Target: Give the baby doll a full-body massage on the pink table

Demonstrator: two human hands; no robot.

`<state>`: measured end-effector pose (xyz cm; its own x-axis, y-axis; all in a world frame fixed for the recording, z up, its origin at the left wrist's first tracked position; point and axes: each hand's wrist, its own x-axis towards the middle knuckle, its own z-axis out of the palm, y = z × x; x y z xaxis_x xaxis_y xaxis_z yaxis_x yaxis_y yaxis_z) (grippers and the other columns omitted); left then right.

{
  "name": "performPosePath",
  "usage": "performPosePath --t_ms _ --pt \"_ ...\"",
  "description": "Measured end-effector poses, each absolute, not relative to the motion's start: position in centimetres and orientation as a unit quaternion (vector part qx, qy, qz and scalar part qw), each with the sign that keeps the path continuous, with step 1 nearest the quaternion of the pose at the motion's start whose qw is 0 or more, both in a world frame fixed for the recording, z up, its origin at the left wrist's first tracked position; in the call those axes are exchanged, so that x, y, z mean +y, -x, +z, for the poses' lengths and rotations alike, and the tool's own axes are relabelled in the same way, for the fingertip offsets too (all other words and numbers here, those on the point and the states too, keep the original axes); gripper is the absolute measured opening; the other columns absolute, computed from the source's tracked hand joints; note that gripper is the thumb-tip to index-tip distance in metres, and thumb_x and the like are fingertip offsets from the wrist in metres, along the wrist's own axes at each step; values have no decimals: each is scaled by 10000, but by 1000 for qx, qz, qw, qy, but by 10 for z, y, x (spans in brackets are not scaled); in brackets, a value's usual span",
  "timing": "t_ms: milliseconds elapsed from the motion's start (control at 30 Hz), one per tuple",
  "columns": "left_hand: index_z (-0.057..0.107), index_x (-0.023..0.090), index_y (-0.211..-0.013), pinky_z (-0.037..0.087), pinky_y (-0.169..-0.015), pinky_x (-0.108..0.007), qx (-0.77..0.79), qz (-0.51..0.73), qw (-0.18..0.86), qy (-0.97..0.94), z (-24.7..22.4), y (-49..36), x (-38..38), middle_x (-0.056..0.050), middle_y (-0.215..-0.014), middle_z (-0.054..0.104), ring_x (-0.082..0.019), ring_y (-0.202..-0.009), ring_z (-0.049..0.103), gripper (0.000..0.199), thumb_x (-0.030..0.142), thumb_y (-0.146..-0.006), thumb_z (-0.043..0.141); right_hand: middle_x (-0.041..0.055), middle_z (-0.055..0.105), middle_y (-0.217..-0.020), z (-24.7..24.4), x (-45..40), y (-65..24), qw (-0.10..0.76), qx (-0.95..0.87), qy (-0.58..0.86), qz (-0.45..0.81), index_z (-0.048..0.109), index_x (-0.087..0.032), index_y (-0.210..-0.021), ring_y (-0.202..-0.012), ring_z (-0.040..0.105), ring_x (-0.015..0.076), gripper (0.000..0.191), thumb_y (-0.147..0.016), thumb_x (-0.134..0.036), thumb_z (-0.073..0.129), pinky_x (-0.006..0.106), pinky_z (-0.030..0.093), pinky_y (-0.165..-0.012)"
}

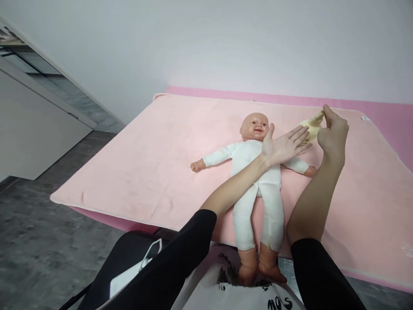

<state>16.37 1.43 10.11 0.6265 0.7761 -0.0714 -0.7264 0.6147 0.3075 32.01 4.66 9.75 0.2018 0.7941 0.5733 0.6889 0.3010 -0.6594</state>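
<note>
A baby doll (258,161) lies on its back on the pink blanket, its body in white cloth, its arms spread and its feet over the near edge. Across the doll's chest reaches my left hand (285,145), palm up, fingers stretched out and spread. Those fingertips are at a small pale yellow thing (310,130), perhaps of cloth, with a tapered end. My right hand (334,127) pinches that end between thumb and fingers. The yellow thing's exact kind cannot be made out, and its lower part is partly behind my left fingers.
The pink blanket (138,150) covers a table with a darker pink cover (383,116) showing behind. A white wall (226,43) rises at the back. A black chair or bag (122,249) with a white object (127,277) sits at the near left.
</note>
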Motion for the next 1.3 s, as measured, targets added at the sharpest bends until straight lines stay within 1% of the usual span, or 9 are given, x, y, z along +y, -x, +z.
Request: performPosePath --t_ms 167,400,500,600,667,800,967,1067,1300 --pt "480 186 -1255 381 -1024 -536 123 413 894 -121 107 -174 25 -31 -1476 346 -217 -1356 363 578 457 -831 196 93 540 -1300 93 47 -324 530 -615 580 64 605 -121 -1186 -1238 485 173 682 -571 34 353 366 398 -1067" --pt "468 187 -1299 372 -1020 -545 189 438 783 -398 107 -177 26 -35 -1465 370 -227 -1357 355 601 437 -860 143 126 561 -1267 94 49 -315 572 -573 578 104 627 -94 -1139 -1233 495 191 654 -586 61 314 382 451 -1006" --pt "408 215 -1364 365 -1025 -533 253 422 704 -512 98 -175 27 -31 -1482 348 -225 -1359 346 592 425 -871 156 125 547 -1288 104 44 -309 547 -573 606 77 610 -99 -1181 -1260 467 208 658 -618 64 312 408 369 -1080" --pt "394 232 -1380 359 -1036 -516 288 417 651 -566 90 -175 30 -26 -1490 338 -224 -1363 339 594 434 -876 152 107 382 -1437 111 39 -307 515 -577 632 46 474 -134 -1333 -1383 264 222 721 -652 55 333 463 226 -1147" --pt "404 220 -1374 354 -1042 -514 282 426 640 -574 88 -176 31 -28 -1490 336 -226 -1373 323 606 449 -875 148 102 298 -1480 111 40 -307 490 -594 637 48 445 -148 -1349 -1410 175 226 724 -660 48 341 504 182 -1147" --pt "383 185 -1380 340 -1055 -504 239 436 654 -570 91 -176 32 -39 -1487 339 -219 -1391 285 612 430 -874 141 103 379 -1431 103 46 -307 459 -610 643 57 512 -153 -1279 -1381 264 240 677 -649 36 351 543 196 -1127" --pt "285 190 -1433 362 -1050 -469 217 430 666 -569 95 -173 29 -27 -1493 337 -195 -1380 313 616 398 -875 128 151 398 -1413 98 48 -305 476 -590 649 68 506 -76 -1293 -1371 286 240 671 -654 26 328 455 269 -1121" --pt "275 197 -1443 373 -1053 -432 229 429 662 -570 94 -163 21 -32 -1492 345 -188 -1361 353 636 439 -876 115 141 409 -1413 98 47 -304 489 -580 646 86 494 -101 -1308 -1374 285 221 703 -639 22 316 437 272 -1123" --pt "232 147 -1462 360 -1076 -365 294 451 646 -541 72 -116 -11 -62 -1497 328 -181 -1364 352 713 501 -889 -2 198 188 -1505 102 56 -311 519 -579 628 -33 433 -78 -1347 -1390 252 213 721 -637 -13 330 426 279 -1110"
